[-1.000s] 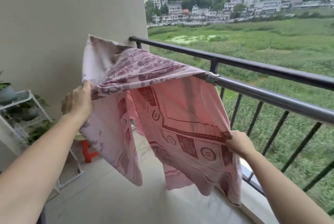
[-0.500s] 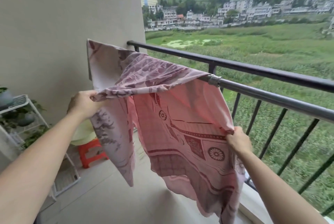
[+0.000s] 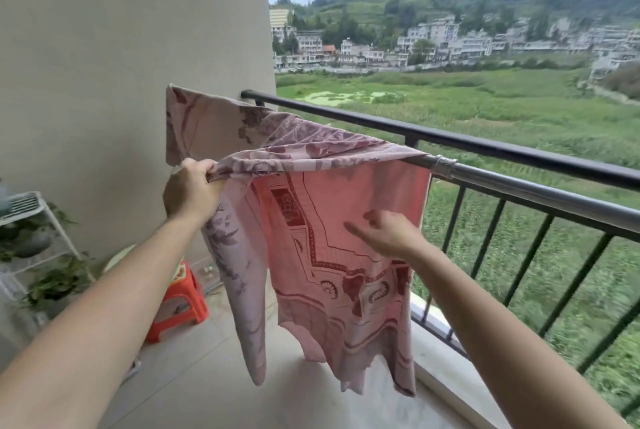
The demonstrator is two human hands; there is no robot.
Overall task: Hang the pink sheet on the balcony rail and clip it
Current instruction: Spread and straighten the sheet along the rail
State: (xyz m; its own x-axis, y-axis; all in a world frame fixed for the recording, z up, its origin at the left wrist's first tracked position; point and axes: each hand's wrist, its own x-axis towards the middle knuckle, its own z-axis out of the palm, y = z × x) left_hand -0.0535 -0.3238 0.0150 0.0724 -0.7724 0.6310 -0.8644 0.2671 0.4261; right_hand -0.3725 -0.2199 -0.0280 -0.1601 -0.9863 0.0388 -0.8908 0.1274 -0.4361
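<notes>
The right hand (image 3: 388, 233) had let go of the pink sheet (image 3: 332, 248) and hovered open before it, while the left hand (image 3: 192, 189) gripped its bunched edge, draped over the rail (image 3: 519, 186).

The right hand (image 3: 389, 233) let go of the pink sheet (image 3: 332, 231) and opened up in front of it. That lower edge dropped and hung straighter.
</notes>
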